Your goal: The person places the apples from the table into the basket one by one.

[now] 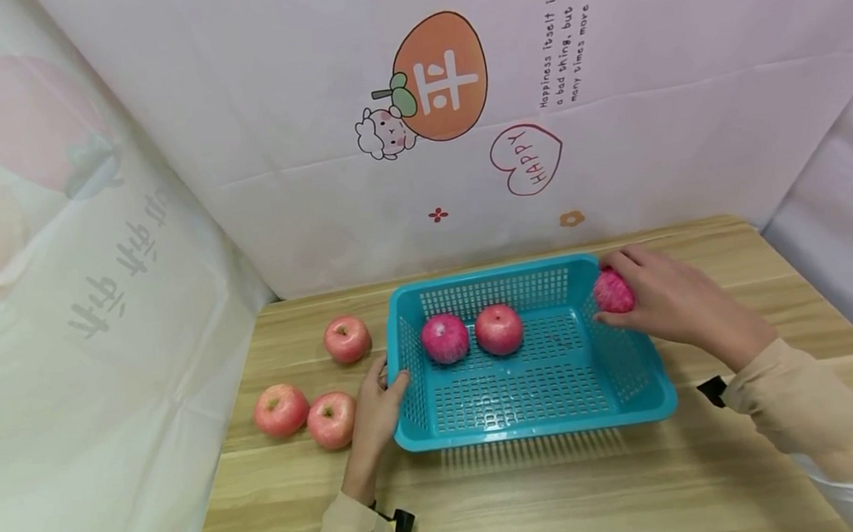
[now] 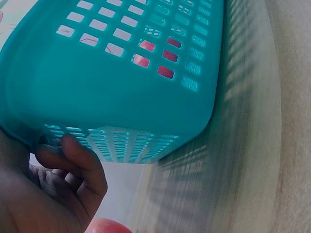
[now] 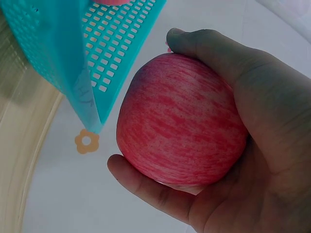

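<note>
My left hand (image 1: 376,410) grips the left rim of a turquoise plastic basket (image 1: 537,434), its fingers curled at the edge in the left wrist view. A pinkish-red apple (image 3: 180,121) is held in my right hand (image 1: 673,297), thumb on one side and fingers on the other. In the head view that hand is over the basket's back right corner. Inside the basket, toward the back left, sit a magenta apple (image 1: 445,340) and a redder apple (image 1: 499,329), close together.
Three pale red apples lie on the wooden table left of the basket: one apple (image 1: 347,339) at the back, another apple (image 1: 281,410) further left, and a third apple (image 1: 332,419) close beside my left hand. A printed white cloth (image 1: 331,198) hangs behind the table.
</note>
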Motion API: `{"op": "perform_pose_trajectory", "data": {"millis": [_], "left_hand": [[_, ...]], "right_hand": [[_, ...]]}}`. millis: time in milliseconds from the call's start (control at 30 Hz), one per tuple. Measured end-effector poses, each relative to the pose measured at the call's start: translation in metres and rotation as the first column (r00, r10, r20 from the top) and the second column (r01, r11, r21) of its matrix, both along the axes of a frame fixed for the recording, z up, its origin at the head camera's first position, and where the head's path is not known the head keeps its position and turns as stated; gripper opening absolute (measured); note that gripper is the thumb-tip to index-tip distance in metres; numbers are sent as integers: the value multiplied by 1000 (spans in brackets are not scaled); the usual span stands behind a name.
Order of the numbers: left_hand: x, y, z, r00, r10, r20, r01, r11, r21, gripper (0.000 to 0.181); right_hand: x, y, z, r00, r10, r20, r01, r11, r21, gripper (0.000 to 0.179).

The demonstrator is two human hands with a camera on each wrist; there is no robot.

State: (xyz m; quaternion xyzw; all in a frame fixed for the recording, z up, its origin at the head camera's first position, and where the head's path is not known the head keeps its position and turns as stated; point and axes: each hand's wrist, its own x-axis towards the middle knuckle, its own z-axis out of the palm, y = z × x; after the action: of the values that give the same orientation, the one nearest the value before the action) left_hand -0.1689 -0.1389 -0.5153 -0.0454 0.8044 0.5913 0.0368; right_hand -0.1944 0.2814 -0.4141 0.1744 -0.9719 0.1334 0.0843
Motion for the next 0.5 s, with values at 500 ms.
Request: {"op": "perform_pose_trajectory", "data": {"millis": [500], "left_hand": [[0,0,1,1000,-6,-6,6,1000,-3,50]], "right_hand": [[-2,-17,2,999,10,30,-10,1000,5,70]]}}
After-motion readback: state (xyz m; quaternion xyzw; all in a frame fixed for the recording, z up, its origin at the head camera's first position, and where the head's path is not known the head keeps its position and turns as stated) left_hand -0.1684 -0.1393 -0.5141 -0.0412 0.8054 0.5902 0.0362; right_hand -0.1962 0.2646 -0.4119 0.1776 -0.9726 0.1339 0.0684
